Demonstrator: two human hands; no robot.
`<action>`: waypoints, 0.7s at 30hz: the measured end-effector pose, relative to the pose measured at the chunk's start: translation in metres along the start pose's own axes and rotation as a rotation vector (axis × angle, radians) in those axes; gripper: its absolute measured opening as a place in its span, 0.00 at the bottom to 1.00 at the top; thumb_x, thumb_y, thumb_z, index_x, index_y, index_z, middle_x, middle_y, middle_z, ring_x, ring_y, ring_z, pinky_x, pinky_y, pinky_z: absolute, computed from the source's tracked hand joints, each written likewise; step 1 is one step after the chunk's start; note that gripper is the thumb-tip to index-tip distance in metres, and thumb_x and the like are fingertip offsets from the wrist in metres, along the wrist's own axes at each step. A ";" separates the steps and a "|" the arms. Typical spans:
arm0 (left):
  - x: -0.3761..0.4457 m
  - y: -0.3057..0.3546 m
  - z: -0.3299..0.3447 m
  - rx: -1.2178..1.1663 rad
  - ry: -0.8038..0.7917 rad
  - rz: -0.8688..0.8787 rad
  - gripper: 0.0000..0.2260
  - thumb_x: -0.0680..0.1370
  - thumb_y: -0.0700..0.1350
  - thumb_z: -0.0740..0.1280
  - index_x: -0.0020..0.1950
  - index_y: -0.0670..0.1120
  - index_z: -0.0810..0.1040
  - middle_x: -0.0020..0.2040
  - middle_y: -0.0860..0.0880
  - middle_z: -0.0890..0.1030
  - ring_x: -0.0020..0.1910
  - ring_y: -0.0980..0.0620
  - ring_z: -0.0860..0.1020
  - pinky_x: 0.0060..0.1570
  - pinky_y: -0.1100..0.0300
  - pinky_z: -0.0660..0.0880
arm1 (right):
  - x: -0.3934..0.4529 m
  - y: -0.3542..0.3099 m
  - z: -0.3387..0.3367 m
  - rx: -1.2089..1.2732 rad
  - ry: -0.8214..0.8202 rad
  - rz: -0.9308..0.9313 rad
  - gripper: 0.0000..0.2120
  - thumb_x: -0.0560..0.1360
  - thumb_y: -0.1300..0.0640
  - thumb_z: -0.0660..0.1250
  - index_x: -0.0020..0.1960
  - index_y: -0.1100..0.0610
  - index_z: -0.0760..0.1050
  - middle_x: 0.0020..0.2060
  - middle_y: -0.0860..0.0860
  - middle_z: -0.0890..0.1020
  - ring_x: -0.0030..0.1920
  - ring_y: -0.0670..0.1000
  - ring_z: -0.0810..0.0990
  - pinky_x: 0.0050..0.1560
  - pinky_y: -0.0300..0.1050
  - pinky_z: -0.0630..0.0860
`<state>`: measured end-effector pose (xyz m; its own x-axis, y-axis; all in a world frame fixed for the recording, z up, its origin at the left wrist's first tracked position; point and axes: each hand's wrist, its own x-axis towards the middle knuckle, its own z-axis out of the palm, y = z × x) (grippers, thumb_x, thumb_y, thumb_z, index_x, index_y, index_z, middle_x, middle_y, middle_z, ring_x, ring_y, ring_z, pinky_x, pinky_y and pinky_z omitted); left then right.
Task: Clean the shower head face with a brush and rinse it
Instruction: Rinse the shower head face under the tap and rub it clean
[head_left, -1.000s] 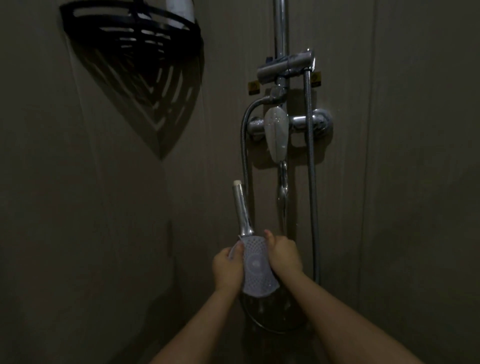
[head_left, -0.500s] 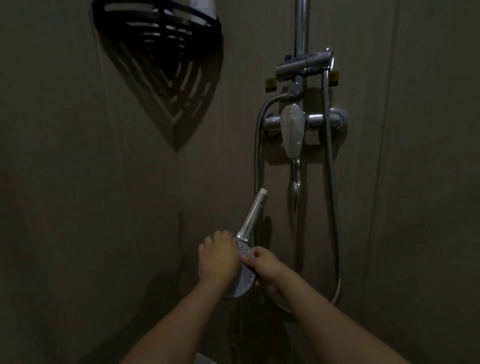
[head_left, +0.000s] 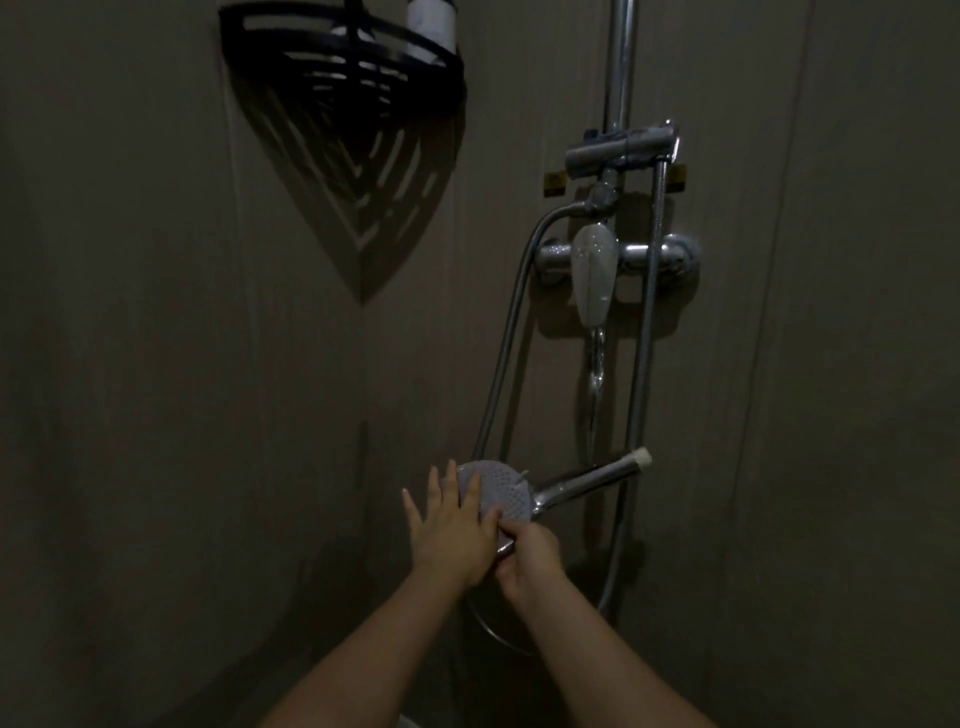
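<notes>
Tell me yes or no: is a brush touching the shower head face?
No; only the left hand lies spread on the shower head.

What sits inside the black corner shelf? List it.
A white container stands inside the black corner shelf, its top cut off by the frame. Anything else inside is hidden by the slatted rim.

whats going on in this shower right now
A person holds a detached handheld shower head low in front of the wall mixer. The left hand lies flat with spread fingers across the nozzle face, while the right hand grips the head's lower edge. The handle points right, with no hose on its end. No brush is visible, and water seems to run from the spout, so it looks like rubbing or rinsing by hand.
</notes>
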<state>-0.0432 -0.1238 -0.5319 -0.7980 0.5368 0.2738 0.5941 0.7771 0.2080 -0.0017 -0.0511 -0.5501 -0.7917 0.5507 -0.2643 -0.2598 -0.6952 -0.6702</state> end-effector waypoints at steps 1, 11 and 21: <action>-0.001 0.004 0.001 -0.031 -0.026 0.003 0.26 0.81 0.57 0.44 0.78 0.52 0.44 0.79 0.47 0.41 0.77 0.46 0.38 0.71 0.40 0.34 | 0.000 -0.001 -0.002 0.007 0.025 -0.030 0.23 0.73 0.72 0.59 0.68 0.64 0.65 0.61 0.64 0.76 0.55 0.61 0.79 0.35 0.48 0.79; -0.004 0.055 0.014 0.092 0.022 0.364 0.27 0.81 0.51 0.48 0.78 0.46 0.46 0.79 0.48 0.47 0.78 0.49 0.43 0.73 0.42 0.36 | -0.015 -0.035 -0.030 0.213 0.069 -0.087 0.19 0.77 0.52 0.61 0.65 0.60 0.71 0.60 0.58 0.78 0.58 0.57 0.77 0.63 0.52 0.71; 0.020 0.091 0.021 -0.181 -0.146 0.231 0.25 0.81 0.55 0.45 0.78 0.52 0.45 0.79 0.53 0.42 0.77 0.51 0.41 0.73 0.42 0.38 | -0.011 -0.061 -0.050 0.088 -0.029 -0.119 0.14 0.79 0.56 0.56 0.59 0.59 0.76 0.49 0.57 0.81 0.50 0.55 0.79 0.49 0.50 0.76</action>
<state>-0.0074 -0.0356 -0.5272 -0.6386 0.7436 0.1982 0.7588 0.5655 0.3231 0.0503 0.0084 -0.5414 -0.7679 0.6187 -0.1660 -0.3987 -0.6645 -0.6320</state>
